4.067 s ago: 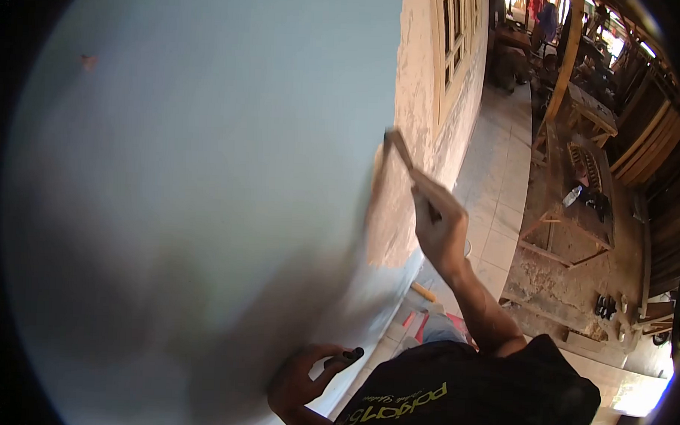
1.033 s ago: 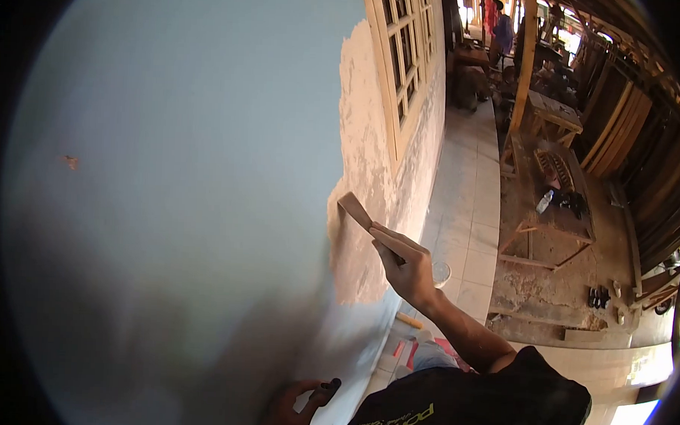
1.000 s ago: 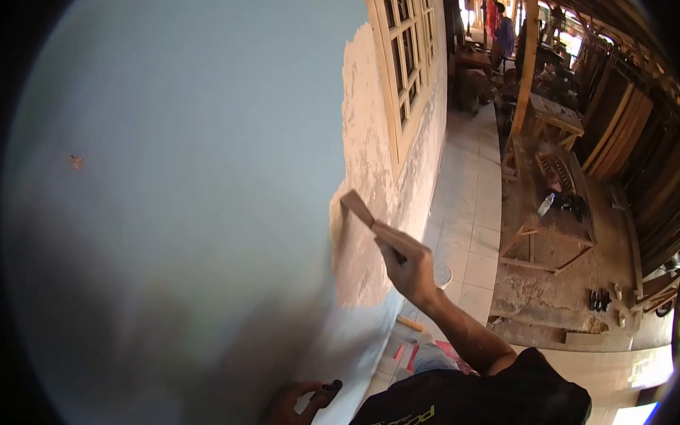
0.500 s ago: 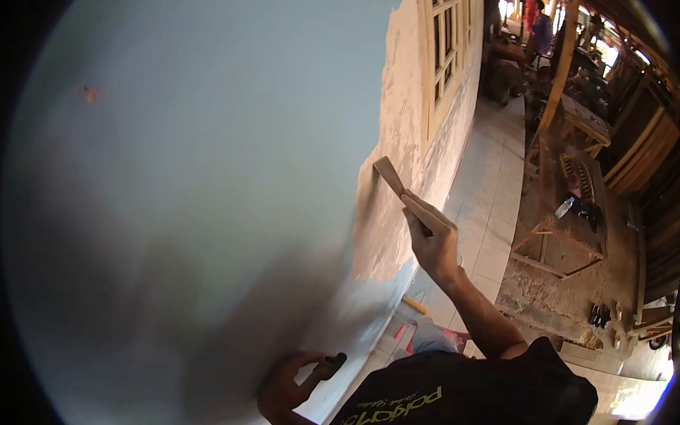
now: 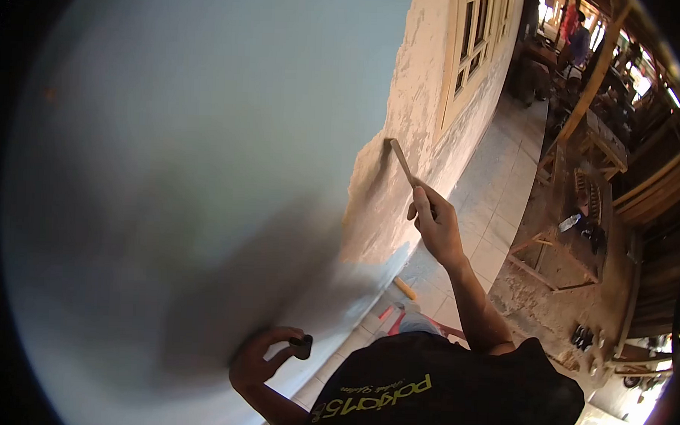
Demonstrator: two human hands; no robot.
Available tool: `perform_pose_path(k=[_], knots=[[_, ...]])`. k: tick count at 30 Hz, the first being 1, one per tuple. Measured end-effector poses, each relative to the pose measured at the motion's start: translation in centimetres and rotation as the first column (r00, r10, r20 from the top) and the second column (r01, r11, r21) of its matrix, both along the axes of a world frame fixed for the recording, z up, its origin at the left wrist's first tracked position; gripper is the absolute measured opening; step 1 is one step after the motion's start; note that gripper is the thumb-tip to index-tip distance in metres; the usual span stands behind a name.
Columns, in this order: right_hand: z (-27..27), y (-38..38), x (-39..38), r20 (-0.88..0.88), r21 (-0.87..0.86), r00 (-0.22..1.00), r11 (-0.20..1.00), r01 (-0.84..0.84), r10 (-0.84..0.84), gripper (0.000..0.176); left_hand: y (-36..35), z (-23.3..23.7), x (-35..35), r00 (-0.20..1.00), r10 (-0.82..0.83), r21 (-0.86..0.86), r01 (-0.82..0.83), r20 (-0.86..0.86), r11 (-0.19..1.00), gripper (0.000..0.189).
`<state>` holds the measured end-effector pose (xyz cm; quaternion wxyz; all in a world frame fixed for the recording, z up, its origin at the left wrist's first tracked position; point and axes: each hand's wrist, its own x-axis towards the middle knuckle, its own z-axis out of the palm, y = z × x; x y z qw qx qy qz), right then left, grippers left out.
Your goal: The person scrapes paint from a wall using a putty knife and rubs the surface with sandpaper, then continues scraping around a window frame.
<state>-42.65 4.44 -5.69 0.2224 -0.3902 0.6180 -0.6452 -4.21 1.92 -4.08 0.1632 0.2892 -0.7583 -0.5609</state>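
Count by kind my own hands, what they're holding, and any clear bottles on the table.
Hands: 2 (left hand, right hand)
Scraper: 1
Small dark object, type unclear: 1
Clear bottle: 1
Total: 5

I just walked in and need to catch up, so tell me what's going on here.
Someone is working on a light-blue painted wall. The right hand holds a thin, flat, brownish-grey scraper-like tool, its tip at the rough, pale bare patch beside the cream-framed window. The left hand holds a small black object low by the wall; what it is can't be made out. Blue paint covers the wall left of the patch's ragged edge.
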Motion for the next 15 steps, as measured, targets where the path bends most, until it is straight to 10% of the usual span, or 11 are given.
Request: perform_pose_path(k=[7,15], knots=[[2.3,-0.3,-2.8,0.385,-0.101,0.842,0.924,-0.369,0.379,0.028,0.7,-1.2,-0.4,0.978,0.207,0.049,-0.208,0.022,0.977,0.031],[3.9,-4.0,-4.2,0.334,-0.124,0.756,0.821,-0.557,0.563,0.019,1.4,-1.5,-1.0,0.939,0.341,-0.031,-0.34,0.037,0.94,0.027]])
